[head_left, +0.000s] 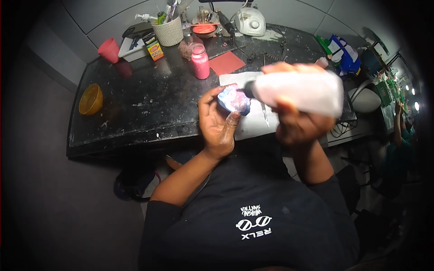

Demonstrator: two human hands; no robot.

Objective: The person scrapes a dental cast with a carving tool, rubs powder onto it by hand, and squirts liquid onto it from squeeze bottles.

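My left hand (217, 122) is closed around a small lumpy blue piece with a whitish-pink top (234, 99), kept above the front edge of the black bench. My right hand (300, 117) grips a pale pinkish-white squeeze bottle (300, 92), blurred and lying nearly on its side. Its dark nozzle (248, 89) points left and meets or hovers just over the piece; I cannot tell which. Beneath both hands lies a white paper sheet (251, 128) with a thin metal hand tool (265, 116) on it.
On the black bench (149, 99) stand a pink-filled jar (200, 62), a yellow bowl (91, 99), a pink cup (109, 50), a small box (153, 48) and a woven holder (168, 34) of tools. A pink sheet (227, 63) lies behind the paper, with a white device (250, 21) farther back.
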